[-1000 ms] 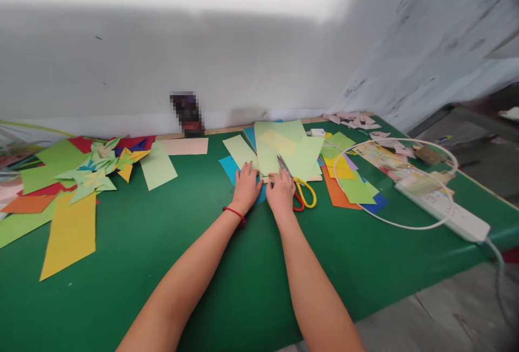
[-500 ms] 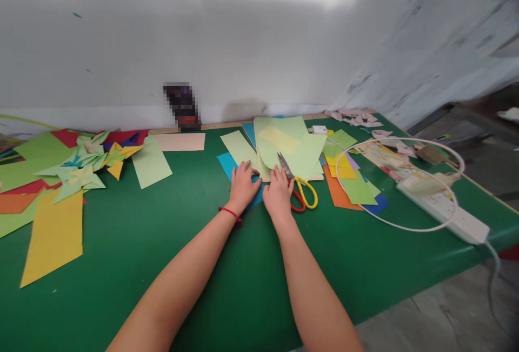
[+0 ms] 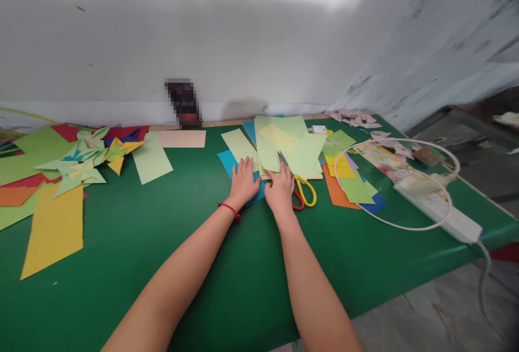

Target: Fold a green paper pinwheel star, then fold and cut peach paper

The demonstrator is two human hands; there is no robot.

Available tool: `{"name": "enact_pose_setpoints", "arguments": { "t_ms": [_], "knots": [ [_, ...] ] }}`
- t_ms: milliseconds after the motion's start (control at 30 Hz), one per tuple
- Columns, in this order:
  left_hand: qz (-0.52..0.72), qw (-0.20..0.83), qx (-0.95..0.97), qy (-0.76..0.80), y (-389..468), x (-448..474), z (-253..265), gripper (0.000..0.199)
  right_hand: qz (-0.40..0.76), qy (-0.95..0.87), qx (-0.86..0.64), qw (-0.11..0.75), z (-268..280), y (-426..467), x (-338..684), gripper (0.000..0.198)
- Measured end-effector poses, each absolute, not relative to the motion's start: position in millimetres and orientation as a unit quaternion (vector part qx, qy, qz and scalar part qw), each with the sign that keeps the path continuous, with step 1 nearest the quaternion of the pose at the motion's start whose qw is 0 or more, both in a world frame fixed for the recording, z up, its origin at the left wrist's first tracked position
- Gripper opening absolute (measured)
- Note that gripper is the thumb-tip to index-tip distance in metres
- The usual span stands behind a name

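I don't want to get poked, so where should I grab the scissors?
Probably by the yellow loop, from the near right side. The scissors lie with their blades pointing away over the light green paper. That loop sits toward you on the green table, while the right hand partly hides the red loop.

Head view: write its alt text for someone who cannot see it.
A person's bare left hand and right hand lie palm-down over edges of pale green paper sheets on a green tabletop, the right next to metal scissors with red and yellow handles. Folded multicoloured paper stars lie at left, a white plastic power strip at right.
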State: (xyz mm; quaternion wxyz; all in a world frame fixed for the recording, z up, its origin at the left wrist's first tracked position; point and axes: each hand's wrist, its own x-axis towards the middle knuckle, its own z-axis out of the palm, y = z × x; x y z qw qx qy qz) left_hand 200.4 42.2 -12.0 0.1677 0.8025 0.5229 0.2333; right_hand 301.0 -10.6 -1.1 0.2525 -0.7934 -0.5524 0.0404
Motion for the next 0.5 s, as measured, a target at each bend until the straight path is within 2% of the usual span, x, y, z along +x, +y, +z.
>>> {"name": "enact_pose_setpoints", "arguments": {
  "t_ms": [267, 500],
  "knots": [
    [0.235, 0.16, 0.796, 0.534, 42.3, 205.5, -12.9, 0.055, 0.041, -0.546, -0.797, 0.255, -1.0, -9.9, 298.4, 0.038],
    [0.287, 0.161, 0.771, 0.545, 42.1, 206.6, -9.7, 0.033, -0.012, -0.515, -0.808, 0.284, -5.2, -5.8, 297.8, 0.029]
  ]
}}
